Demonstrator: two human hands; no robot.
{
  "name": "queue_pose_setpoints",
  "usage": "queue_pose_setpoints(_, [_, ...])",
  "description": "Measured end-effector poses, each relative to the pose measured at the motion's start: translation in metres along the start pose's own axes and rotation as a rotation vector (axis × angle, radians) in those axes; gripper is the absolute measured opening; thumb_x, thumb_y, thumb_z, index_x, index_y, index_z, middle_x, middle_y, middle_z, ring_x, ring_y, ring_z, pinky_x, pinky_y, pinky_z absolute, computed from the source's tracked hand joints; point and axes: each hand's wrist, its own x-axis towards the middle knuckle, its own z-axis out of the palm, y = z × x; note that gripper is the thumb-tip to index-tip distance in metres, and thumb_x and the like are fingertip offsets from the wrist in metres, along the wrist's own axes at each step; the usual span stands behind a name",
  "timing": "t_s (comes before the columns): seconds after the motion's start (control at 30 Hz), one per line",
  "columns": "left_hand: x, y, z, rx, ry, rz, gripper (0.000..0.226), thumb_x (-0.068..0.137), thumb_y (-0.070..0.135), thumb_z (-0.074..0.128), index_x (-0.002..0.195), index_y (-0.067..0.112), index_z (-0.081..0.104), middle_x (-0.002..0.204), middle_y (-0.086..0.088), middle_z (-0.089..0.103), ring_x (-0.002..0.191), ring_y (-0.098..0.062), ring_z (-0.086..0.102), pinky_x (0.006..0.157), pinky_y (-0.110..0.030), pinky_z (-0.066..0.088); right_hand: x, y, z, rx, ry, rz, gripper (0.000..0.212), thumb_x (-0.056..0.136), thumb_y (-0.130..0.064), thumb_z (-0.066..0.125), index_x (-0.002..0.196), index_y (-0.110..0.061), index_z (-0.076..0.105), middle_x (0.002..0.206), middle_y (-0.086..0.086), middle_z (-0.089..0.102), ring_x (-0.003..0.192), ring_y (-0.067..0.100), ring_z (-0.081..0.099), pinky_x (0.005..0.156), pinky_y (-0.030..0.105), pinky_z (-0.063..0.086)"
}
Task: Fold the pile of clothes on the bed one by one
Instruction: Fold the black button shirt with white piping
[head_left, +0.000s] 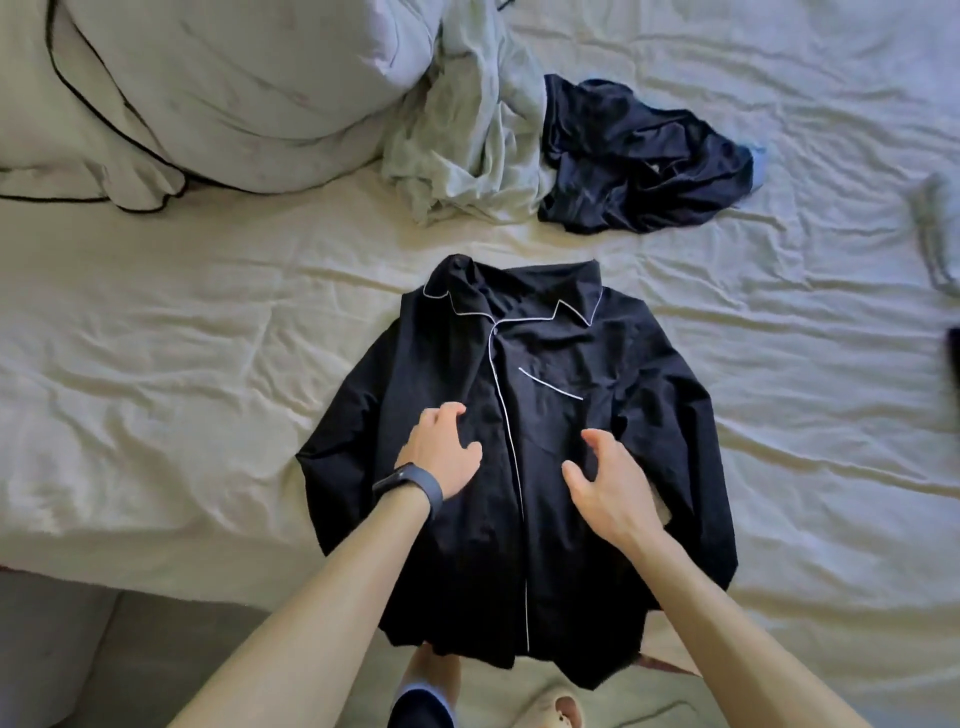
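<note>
A black pyjama shirt (540, 415) with thin white piping lies front up on the bed, collar away from me, hem hanging over the near edge. My left hand (441, 452), with a dark band on the wrist, rests on the shirt left of the button line, fingers loosely bent. Just right of that line my right hand (605, 483) hovers over or touches the cloth, fingers spread and slightly curled. Neither hand grips anything. Farther back lie a crumpled dark navy garment (639, 161) and a pale green garment (467, 140), both unfolded.
A white pillow (218, 88) with black piping fills the back left. The wrinkled cream sheet (171, 374) spreads left and right of the shirt. A grey strap-like item (935, 239) and a dark object (955, 358) sit at the right edge. My slippered feet (550, 709) show below.
</note>
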Motion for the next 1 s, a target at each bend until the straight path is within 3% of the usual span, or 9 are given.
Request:
queue_pose_setpoints(0.23, [0.131,0.016,-0.041,0.016,0.052,0.056,0.056,0.094,0.041,0.060,0.143,0.024,0.040,0.146,-0.006,0.042,0.127,-0.028,0.049,0.099,-0.042,0.048,0.128,-0.044,0.000,0.035,0.023,0.100,0.054,0.097,-0.038,0.061,0.145,-0.017,0.046,0.143,0.003,0.056,0.130,0.020,0.052,0.105,0.032,0.039])
queue_pose_setpoints(0.33, [0.174,0.016,-0.051,-0.036,0.127,0.043,0.047,0.094,0.048,0.058,0.132,0.023,0.048,0.135,-0.004,0.050,0.121,-0.026,0.053,0.093,-0.039,0.048,0.174,-0.050,0.005,0.030,0.047,0.173,0.058,0.095,-0.045,0.059,0.144,-0.016,0.047,0.143,0.003,0.057,0.127,0.022,0.055,0.104,0.036,0.041])
queue_pose_setpoints(0.4, [0.192,0.018,-0.054,-0.019,0.123,0.014,0.048,0.089,0.064,0.054,0.118,0.025,0.055,0.121,0.002,0.057,0.110,-0.021,0.058,0.085,-0.036,0.049,0.193,-0.049,0.009,-0.067,0.038,0.206,0.066,0.092,-0.057,0.058,0.143,-0.017,0.046,0.143,0.003,0.055,0.128,0.025,0.054,0.101,0.040,0.044])
queue_pose_setpoints(0.5, [0.200,0.023,-0.035,0.264,0.100,0.109,0.057,0.080,0.084,0.043,0.094,0.031,0.058,0.099,0.011,0.060,0.094,-0.017,0.059,0.070,-0.034,0.046,0.196,-0.046,0.025,-0.408,0.008,0.104,0.078,0.084,-0.074,0.059,0.138,-0.020,0.045,0.132,0.002,0.051,0.123,0.027,0.050,0.089,0.043,0.049])
queue_pose_setpoints(0.6, [0.191,0.024,0.004,0.515,0.016,0.157,0.059,0.086,0.079,0.042,0.102,0.024,0.057,0.103,0.005,0.061,0.101,-0.022,0.057,0.071,-0.035,0.042,0.176,-0.031,0.049,-0.647,0.051,-0.114,0.054,0.093,-0.056,0.063,0.129,-0.018,0.053,0.115,0.004,0.058,0.105,0.028,0.055,0.077,0.041,0.049])
queue_pose_setpoints(0.7, [0.176,0.017,0.024,0.563,-0.019,0.157,0.028,0.099,0.047,0.044,0.105,0.021,0.051,0.107,0.001,0.059,0.106,-0.025,0.055,0.071,-0.035,0.035,0.165,-0.012,0.050,-0.563,0.175,-0.198,0.021,0.096,-0.021,0.066,0.116,-0.014,0.067,0.092,0.007,0.065,0.085,0.034,0.059,0.066,0.042,0.045])
queue_pose_setpoints(0.83, [0.126,0.007,0.037,0.582,-0.056,0.347,0.020,0.095,0.043,0.042,0.088,0.025,0.037,0.086,0.006,0.047,0.092,-0.024,0.058,0.070,-0.034,0.033,0.137,0.017,0.028,-0.472,0.229,-0.242,0.020,0.082,-0.009,0.072,0.102,-0.013,0.074,0.081,0.002,0.062,0.078,0.032,0.056,0.066,0.041,0.046])
queue_pose_setpoints(0.93, [0.102,0.006,0.037,0.654,-0.314,0.348,0.029,0.096,0.056,0.039,0.091,0.027,0.042,0.103,0.003,0.060,0.101,-0.024,0.057,0.081,-0.037,0.040,0.115,0.030,0.013,-0.653,-0.156,-0.138,0.026,0.092,-0.031,0.053,0.112,-0.029,0.070,0.102,-0.009,0.062,0.104,0.022,0.053,0.089,0.037,0.041])
queue_pose_setpoints(1.0, [0.104,0.011,0.023,0.614,-0.305,0.324,0.043,0.092,0.070,0.037,0.084,0.029,0.049,0.094,0.009,0.062,0.096,-0.017,0.057,0.079,-0.034,0.041,0.114,0.032,0.004,-0.649,-0.249,-0.094,0.034,0.094,-0.038,0.049,0.122,-0.034,0.066,0.120,-0.012,0.060,0.118,0.019,0.049,0.100,0.035,0.036])
